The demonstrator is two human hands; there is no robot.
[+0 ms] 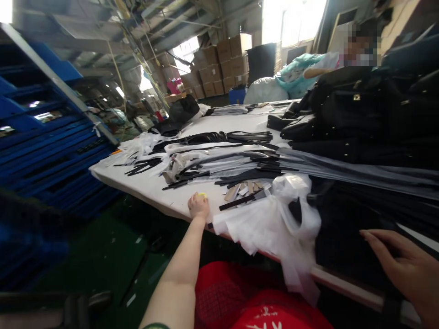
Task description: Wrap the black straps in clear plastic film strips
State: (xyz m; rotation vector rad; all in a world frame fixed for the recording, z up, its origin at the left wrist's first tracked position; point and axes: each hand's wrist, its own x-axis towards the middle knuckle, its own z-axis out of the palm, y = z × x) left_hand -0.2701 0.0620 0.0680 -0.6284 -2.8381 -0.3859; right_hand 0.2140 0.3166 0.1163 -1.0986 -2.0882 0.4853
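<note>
Along the near edge of the one white surface [151,187], two bare hands are working well apart. The left hand [198,205] is resting on it with a narrow, curled grip, and is holding one small yellow object [203,195] that is showing just past the fingers; its exact kind is staying unclear. The right hand [408,260] is hovering over or touching one expanse of black fabric [339,237], its thumb and forefinger tips lying close together; whether that grip is pinching anything, I cannot tell. Between the hands, one bundle of white sheeting [257,221] is hanging over the edge, and one short black strip [236,202] is lying just beyond it, near several tan and white scraps [252,186], too jumbled for counting. Farther back, at least two bundles of long dark strips [247,136] are stretching across. One heap of black bags [360,103] is rising at right, and one co-worker's arm [320,71] is reaching behind it.
</note>
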